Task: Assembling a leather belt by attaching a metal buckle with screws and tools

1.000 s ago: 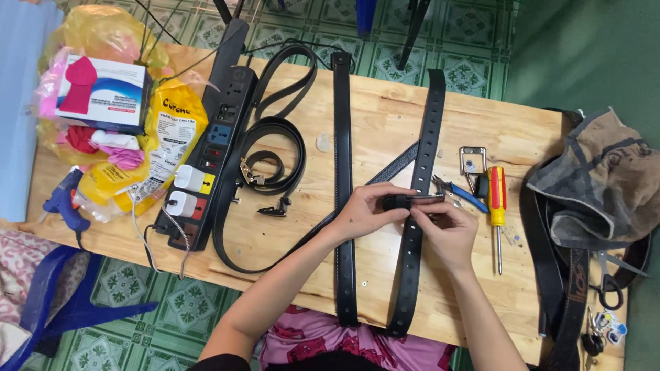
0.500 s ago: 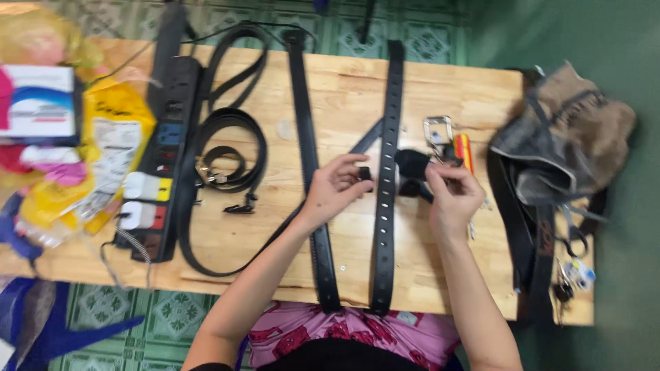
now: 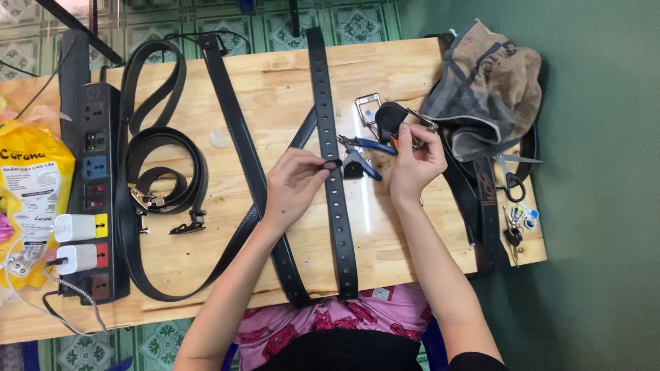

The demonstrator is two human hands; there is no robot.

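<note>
The left hand [image 3: 294,180] is pinching a small black loop [image 3: 333,164] against the punched belt [image 3: 335,185] lying along the desk [image 3: 275,89]. The right hand [image 3: 414,161] is gripping a dark leather piece [image 3: 390,117] just above the pliers [image 3: 364,154].

Power strip [image 3: 93,185], scissors [image 3: 509,177], cloth bag [image 3: 485,93]

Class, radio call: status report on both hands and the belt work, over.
Left hand pinching a small black loop over the punched belt. Right hand gripping a small black piece above the pliers. Second belt lies alongside, nothing blocking.
</note>
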